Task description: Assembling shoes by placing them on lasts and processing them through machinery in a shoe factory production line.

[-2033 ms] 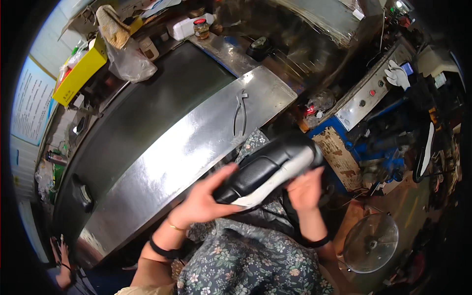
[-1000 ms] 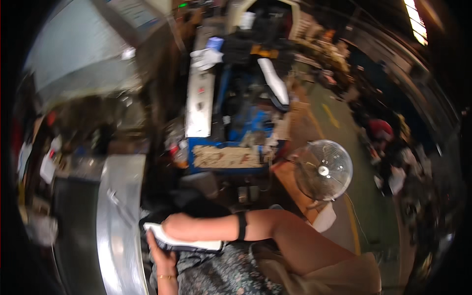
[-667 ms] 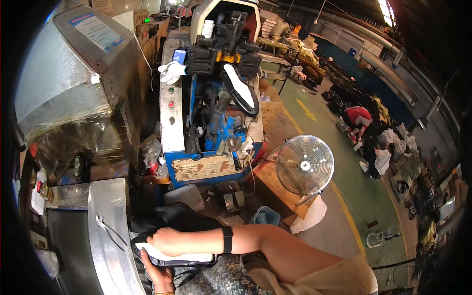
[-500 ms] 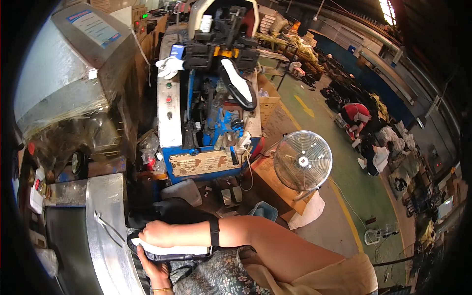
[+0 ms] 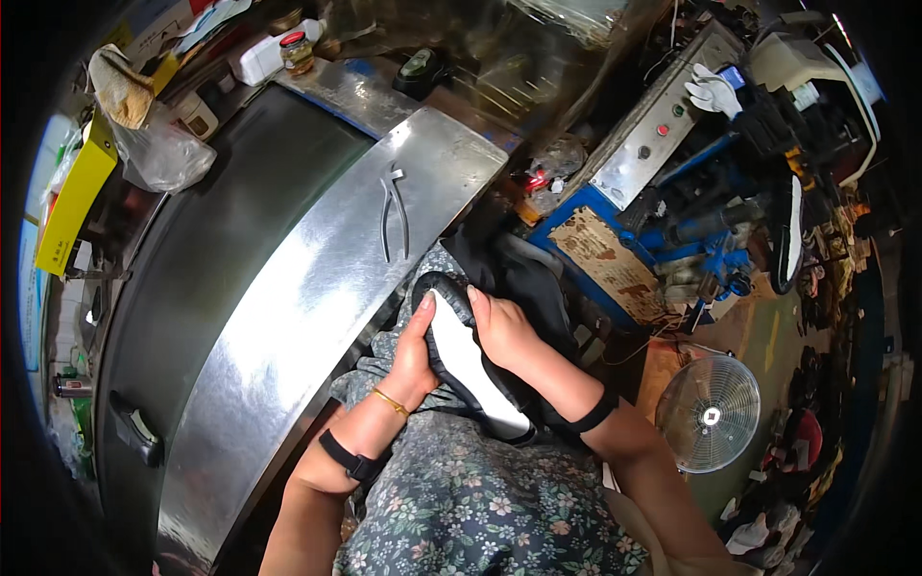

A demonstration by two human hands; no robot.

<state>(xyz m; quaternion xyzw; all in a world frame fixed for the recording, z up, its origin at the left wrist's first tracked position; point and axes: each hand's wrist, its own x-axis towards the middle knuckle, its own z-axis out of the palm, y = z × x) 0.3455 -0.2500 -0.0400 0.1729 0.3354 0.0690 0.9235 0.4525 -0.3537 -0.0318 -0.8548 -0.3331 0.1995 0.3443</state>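
On my lap lies a black shoe upper (image 5: 465, 355) with its white sole side facing up, toe pointing away from me. My left hand (image 5: 415, 353) is closed round its left edge near the toe, thumb on the white face. Gripping the opposite edge is my right hand (image 5: 501, 329), its thumb close to the toe rim. The underside of the upper and the fingers beneath it are hidden. Left of the toe, a pair of metal pincers (image 5: 393, 217) rests on the shiny metal ledge (image 5: 288, 288), touched by neither hand.
A dark conveyor belt (image 5: 206, 250) runs beyond the ledge. To the right stands a blue-framed machine (image 5: 600, 259) bearing a similar black shoe (image 5: 791, 235) with a white sole. A round fan (image 5: 711, 413) is on the right. A red-lidded jar (image 5: 297, 53) sits beyond the belt.
The view has swung left toward the ledge and belt. My right forearm no longer crosses over the shoe upper, and both hands now hold its sides near the toe.
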